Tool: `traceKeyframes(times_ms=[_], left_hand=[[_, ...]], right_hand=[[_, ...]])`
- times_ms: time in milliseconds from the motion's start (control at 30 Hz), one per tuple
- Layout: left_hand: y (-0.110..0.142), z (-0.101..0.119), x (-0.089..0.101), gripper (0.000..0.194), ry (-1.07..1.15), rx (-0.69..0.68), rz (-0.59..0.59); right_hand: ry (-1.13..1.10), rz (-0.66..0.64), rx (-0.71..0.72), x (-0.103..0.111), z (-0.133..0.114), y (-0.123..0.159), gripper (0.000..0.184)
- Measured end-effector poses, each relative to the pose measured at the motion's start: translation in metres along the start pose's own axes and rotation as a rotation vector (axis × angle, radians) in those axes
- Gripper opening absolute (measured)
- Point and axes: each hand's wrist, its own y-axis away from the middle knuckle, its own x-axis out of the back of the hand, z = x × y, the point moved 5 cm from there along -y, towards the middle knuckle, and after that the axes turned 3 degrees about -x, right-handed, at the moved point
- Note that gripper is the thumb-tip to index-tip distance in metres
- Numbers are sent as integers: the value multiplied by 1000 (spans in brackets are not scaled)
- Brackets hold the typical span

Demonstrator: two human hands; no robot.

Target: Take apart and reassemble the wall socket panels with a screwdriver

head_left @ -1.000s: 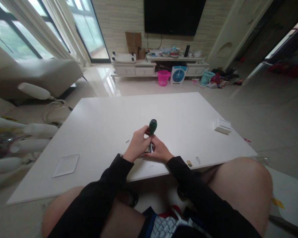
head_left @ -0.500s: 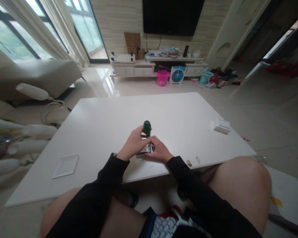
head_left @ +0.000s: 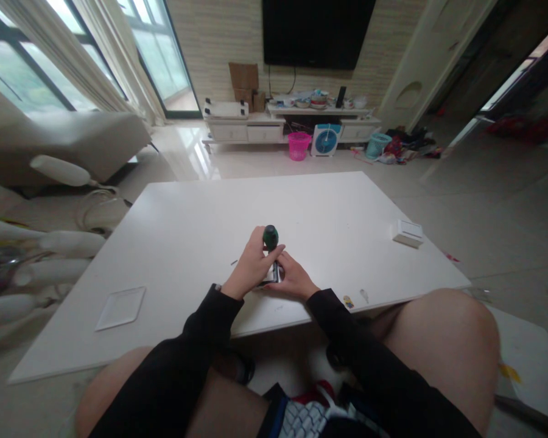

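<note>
My left hand (head_left: 251, 266) is wrapped around a green-handled screwdriver (head_left: 270, 236), which stands upright with its handle end toward me. Its tip goes down into a small grey part (head_left: 271, 277) on the white table (head_left: 329, 207). My right hand (head_left: 292, 278) pinches that part from the right and steadies it on the tabletop. Both hands touch each other near the table's front edge. The screwdriver's shaft is hidden by my fingers.
A flat white cover plate (head_left: 121, 307) lies at the front left. A white switch box (head_left: 408, 233) sits at the right edge. Small screws or bits (head_left: 356, 298) lie near the front edge. My bare knees are below the table; a sofa stands left.
The screwdriver handle has swung from tilted right to upright, and my left hand has closed higher around it. The right hand has stayed on the part.
</note>
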Motion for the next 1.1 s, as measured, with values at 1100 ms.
traceKeyframes(times_ms=[1100], left_hand=[[0,8,7,38,88,26,-56]], right_hand=[[6,15,-14,1,-1,1,73]])
